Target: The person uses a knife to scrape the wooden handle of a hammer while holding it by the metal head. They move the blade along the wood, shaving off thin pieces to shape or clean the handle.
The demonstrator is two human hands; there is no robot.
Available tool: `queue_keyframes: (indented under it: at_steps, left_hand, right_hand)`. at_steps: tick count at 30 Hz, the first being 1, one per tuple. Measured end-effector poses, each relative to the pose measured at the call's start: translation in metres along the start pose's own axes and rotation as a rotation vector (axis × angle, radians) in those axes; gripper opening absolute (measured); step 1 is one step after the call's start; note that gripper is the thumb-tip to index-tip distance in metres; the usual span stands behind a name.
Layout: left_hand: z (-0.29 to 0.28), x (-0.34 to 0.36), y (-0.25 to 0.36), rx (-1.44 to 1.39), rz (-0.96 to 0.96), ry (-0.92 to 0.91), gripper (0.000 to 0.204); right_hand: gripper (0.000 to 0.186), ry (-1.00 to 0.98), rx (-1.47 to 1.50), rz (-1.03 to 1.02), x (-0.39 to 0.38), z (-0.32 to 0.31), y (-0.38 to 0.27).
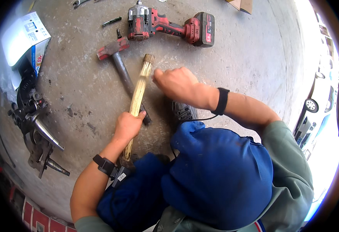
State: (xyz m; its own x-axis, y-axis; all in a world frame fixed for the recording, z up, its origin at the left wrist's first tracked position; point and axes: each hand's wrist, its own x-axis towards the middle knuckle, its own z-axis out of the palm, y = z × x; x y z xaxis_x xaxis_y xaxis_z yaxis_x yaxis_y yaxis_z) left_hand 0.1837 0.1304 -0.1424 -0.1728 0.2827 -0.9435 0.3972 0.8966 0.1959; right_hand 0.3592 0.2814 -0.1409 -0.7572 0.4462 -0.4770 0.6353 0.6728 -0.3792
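My left hand (127, 125) is closed round a pale yellow wooden handle (138, 91) with a rough, splintery-looking surface and a brown far end. The handle slants up and away from me; its near end meets something dark by my left shoe, which I cannot make out clearly. Close to the right of the handle's upper part, my right hand (177, 83) is curled with the fingers pinched together. Whatever it may hold is hidden. Just left of the wooden handle, a sledgehammer (113, 48) with a worn red head and a grey shaft lies on the floor, partly behind the handle.
A red and black cordless impact wrench (169, 27) lies beyond the hammer, beside a dark bolt (111, 22). At left are dark metal car parts (38, 123) and a white and blue box (32, 38). A wrench (80, 3) sits at the far edge; parked cars (318, 104) stand at right.
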Motion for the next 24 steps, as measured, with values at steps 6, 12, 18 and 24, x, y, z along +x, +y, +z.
queue_keyframes:
  at_steps: [6, 12, 18, 24]
  left_hand:
    - [-0.009, 0.003, -0.005, -0.377, -0.118, -0.26, 0.033]
    - [-0.029, -0.004, 0.001, -0.611, -0.258, -0.541, 0.032]
    - [-0.028, 0.0, -0.008, -0.662, -0.277, -0.665, 0.035]
    - [-0.029, 0.009, -0.019, -0.688, -0.277, -0.774, 0.04]
  right_hand:
    - [0.031, 0.245, -0.013, 0.058, 0.02, 0.003, 0.028]
    - [0.03, 0.191, 0.059, 0.011, 0.013, 0.006, 0.017]
    - [0.031, 0.05, 0.122, -0.091, -0.012, 0.006, 0.001]
    - [0.03, -0.012, 0.151, 0.041, -0.011, 0.006, -0.002]
